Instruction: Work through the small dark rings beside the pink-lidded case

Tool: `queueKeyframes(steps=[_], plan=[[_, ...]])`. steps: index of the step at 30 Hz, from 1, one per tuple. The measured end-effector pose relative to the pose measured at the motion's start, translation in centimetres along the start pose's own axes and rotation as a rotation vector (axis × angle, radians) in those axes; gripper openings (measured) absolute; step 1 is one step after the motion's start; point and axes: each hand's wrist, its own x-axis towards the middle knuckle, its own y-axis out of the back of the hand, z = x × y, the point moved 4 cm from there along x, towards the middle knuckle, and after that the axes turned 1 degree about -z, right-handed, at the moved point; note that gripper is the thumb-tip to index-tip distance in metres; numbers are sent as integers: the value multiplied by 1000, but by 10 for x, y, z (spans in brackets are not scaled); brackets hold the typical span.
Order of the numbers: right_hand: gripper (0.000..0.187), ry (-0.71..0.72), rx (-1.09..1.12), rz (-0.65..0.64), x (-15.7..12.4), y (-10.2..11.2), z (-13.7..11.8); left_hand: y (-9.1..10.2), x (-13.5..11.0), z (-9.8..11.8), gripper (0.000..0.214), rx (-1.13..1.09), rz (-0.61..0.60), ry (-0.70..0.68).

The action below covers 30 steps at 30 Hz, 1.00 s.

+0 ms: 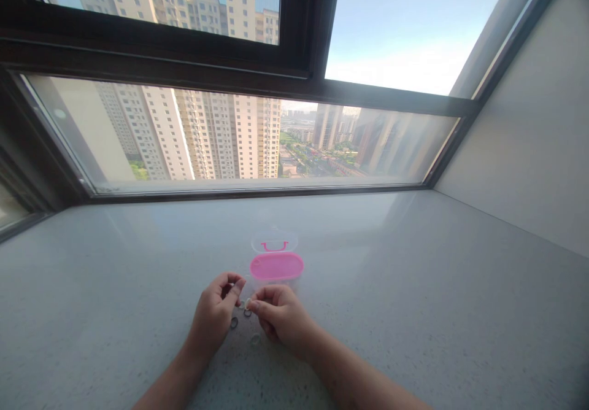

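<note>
My left hand [215, 312] and my right hand [281, 317] rest close together on a pale stone sill [138, 275], both with fingers curled in a pinch. The right hand's fingertips pinch a small pale ring [248, 303]. The left hand's thumb and fingers are closed on something too small to make out. A few small rings [234, 323] lie on the sill between and just below the hands. Just beyond the hands stands a small clear plastic box with a pink base [277, 266], its clear lid with a pink handle [275, 242] open behind it.
A large dark-framed window [184, 69] runs along the far edge of the sill, with tall apartment blocks outside. A light grey wall [529, 152] closes the right side. The sill stretches wide to left and right of the hands.
</note>
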Motion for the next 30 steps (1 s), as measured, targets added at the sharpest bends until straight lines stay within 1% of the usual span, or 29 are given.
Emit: queueKeyframes(steps=[13,30], plan=[[29,5,20,3,1,0,2,-1,2,-2,28,21,-21,-1],[27,3,13,3,0,0,1,-1,0,-1,27,18,-13,-5]])
